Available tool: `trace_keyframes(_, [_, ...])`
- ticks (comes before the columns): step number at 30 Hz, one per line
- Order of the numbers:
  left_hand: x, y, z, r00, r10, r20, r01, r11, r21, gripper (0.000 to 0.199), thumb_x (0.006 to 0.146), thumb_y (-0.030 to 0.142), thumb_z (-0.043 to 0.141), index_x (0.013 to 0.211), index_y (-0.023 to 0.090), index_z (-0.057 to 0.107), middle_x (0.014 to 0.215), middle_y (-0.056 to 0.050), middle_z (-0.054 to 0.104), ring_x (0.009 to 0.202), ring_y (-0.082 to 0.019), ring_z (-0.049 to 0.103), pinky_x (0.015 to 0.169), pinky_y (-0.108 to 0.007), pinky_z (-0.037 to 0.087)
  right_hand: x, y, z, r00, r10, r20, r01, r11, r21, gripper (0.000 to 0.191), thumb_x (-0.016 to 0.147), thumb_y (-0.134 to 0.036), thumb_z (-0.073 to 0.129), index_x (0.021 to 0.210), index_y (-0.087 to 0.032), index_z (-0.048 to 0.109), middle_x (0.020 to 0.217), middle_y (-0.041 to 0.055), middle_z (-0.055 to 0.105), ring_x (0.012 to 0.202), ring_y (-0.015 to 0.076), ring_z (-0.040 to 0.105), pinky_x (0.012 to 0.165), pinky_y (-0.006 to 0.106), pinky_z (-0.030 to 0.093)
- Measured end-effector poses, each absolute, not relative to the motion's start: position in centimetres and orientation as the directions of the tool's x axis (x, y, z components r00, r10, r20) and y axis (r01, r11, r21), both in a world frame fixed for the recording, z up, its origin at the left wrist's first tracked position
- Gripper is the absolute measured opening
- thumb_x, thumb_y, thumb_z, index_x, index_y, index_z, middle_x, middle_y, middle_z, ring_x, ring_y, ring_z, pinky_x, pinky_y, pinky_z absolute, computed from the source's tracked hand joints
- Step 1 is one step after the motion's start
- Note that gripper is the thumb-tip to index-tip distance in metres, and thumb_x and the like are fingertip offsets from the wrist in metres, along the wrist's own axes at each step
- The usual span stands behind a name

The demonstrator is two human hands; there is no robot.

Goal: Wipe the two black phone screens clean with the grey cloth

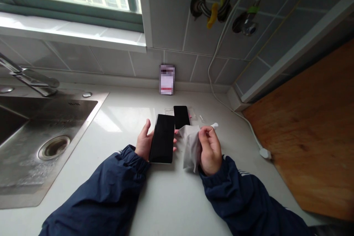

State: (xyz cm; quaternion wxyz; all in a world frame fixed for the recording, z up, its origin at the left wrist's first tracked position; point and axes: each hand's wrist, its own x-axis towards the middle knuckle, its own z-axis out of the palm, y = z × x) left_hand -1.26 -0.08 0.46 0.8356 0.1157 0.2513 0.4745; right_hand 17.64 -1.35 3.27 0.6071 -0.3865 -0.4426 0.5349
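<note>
My left hand is wrapped round a large black phone, its dark screen facing up and its fingertips showing at the right edge. Pinched in my right hand is a thin grey cloth, which hangs down just right of the phone. Behind both, a second black phone lies on the counter, its lower end close to the cloth. Clear plastic pieces lie beside and partly under that second phone. A small white item shows just past my right hand.
A steel sink with a faucet is at the left. Another phone, its screen blurred, leans on the back wall. A white cable with a plug runs down the right, beside a wooden board.
</note>
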Motion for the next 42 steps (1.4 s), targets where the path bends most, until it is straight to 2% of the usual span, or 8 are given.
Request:
trace_keyframes(3, [-1.3,-0.4,0.4,0.462,0.830,-0.313,-0.708,0.557,0.433,0.091,0.090,0.076,0.017,0.135,0.007,0.055,0.120,-0.025,0.068,0.085,-0.033,0.071,0.076,-0.053,0.057,17.8,-1.9,2.9,0.093,0.967,0.239,-0.188,0.253,-0.949,0.022,0.098,-0.042,0.058,0.088,-0.024,0.049,0.081,0.0007,0.065,0.062,0.0133,0.064,0.053,0.025,0.054])
trace_keyframes(6, [-1.3,-0.7,0.3,0.453,0.815,-0.361,-0.701,0.576,0.421,0.085,0.090,0.075,0.025,0.133,0.010,0.056,0.105,-0.020,0.073,0.079,-0.032,0.071,0.075,-0.050,0.056,17.9,-2.7,1.5,-0.106,0.943,0.317,-0.177,0.296,-0.939,0.018,0.100,-0.042,0.052,0.097,-0.024,0.054,0.102,0.0059,0.064,0.077,0.0165,0.068,0.058,0.027,0.055])
trace_keyframes(10, [-1.2,-0.8,0.1,0.397,0.828,-0.395,-0.731,0.546,0.409,0.074,0.093,0.068,0.036,0.134,0.011,0.057,0.093,-0.014,0.074,0.078,-0.029,0.071,0.080,-0.041,0.055,18.0,-3.2,0.3,-0.413,0.802,0.431,-0.020,0.465,-0.885,0.022,0.102,-0.032,0.048,0.114,-0.022,0.063,0.109,0.0087,0.066,0.101,0.0224,0.066,0.086,0.038,0.055])
trace_keyframes(16, [-1.1,-0.7,0.1,0.414,0.829,-0.376,-0.748,0.545,0.379,0.076,0.095,0.066,0.030,0.138,0.009,0.055,0.104,-0.017,0.074,0.090,-0.032,0.071,0.086,-0.043,0.053,18.0,-2.6,0.2,-0.383,0.780,0.496,-0.023,0.528,-0.849,0.023,0.098,-0.012,0.048,0.105,-0.022,0.067,0.101,0.0068,0.066,0.064,0.0120,0.062,0.060,0.029,0.055])
trace_keyframes(24, [-0.2,-1.3,0.8,0.402,0.845,-0.353,-0.748,0.525,0.406,0.070,0.092,0.066,0.042,0.133,0.011,0.060,0.098,-0.014,0.074,0.081,-0.029,0.070,0.079,-0.040,0.053,18.2,-2.4,-0.7,-0.488,0.554,0.675,0.172,0.819,-0.548,0.028,0.084,-0.001,0.059,0.104,-0.020,0.067,0.103,0.0072,0.071,0.095,0.0223,0.064,0.079,0.040,0.057])
trace_keyframes(28, [0.0,-1.5,0.8,0.415,0.851,-0.321,-0.736,0.521,0.432,0.066,0.092,0.063,0.047,0.129,0.011,0.062,0.092,-0.013,0.072,0.074,-0.025,0.067,0.072,-0.036,0.052,18.4,-2.6,-0.8,-0.564,0.483,0.670,0.207,0.868,-0.451,0.031,0.086,-0.003,0.061,0.112,-0.019,0.066,0.111,0.0067,0.072,0.104,0.0228,0.064,0.085,0.041,0.056])
trace_keyframes(32, [0.0,-1.6,0.7,0.450,0.841,-0.300,-0.724,0.540,0.428,0.065,0.092,0.062,0.048,0.129,0.010,0.061,0.091,-0.013,0.070,0.070,-0.022,0.065,0.071,-0.035,0.051,18.4,-2.3,-0.7,-0.563,0.516,0.646,0.276,0.854,-0.442,0.033,0.088,-0.007,0.059,0.119,-0.018,0.065,0.122,0.0082,0.070,0.118,0.0249,0.061,0.092,0.043,0.055])
trace_keyframes(42, [0.1,-1.6,0.5,0.404,0.844,-0.354,-0.742,0.528,0.413,0.063,0.097,0.054,0.042,0.143,0.012,0.049,0.112,-0.017,0.072,0.099,-0.031,0.070,0.093,-0.043,0.050,18.5,-2.0,-1.2,-0.601,0.640,0.478,0.411,0.761,-0.502,0.056,0.091,-0.017,0.054,0.147,-0.017,0.046,0.158,0.0129,0.038,0.149,0.0320,0.031,0.116,0.057,0.038])
